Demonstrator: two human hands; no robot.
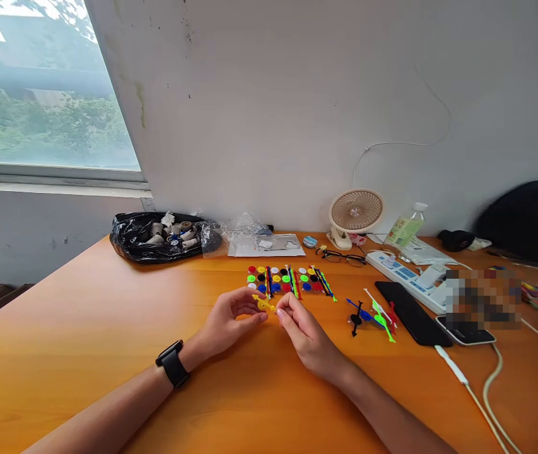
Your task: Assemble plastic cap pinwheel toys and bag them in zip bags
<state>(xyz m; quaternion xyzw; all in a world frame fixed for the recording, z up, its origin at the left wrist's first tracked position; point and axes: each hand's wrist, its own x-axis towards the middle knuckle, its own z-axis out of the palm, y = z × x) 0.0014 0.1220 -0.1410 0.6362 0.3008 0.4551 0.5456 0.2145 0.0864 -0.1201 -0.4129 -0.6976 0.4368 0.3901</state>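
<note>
Pinching yellow plastic piece [265, 306] between both hands, no legible writing anywhere.

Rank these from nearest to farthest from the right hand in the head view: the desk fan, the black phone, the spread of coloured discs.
Measured from the right hand:
1. Spread of coloured discs, just beyond the fingertips, mid-table.
2. Black phone, off to the right, lying flat.
3. Desk fan, far back by the wall, to the right.

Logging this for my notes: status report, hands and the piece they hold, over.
Left hand and right hand both pinch yellow piece. Coloured discs and sticks just beyond, clear of hands.
</note>
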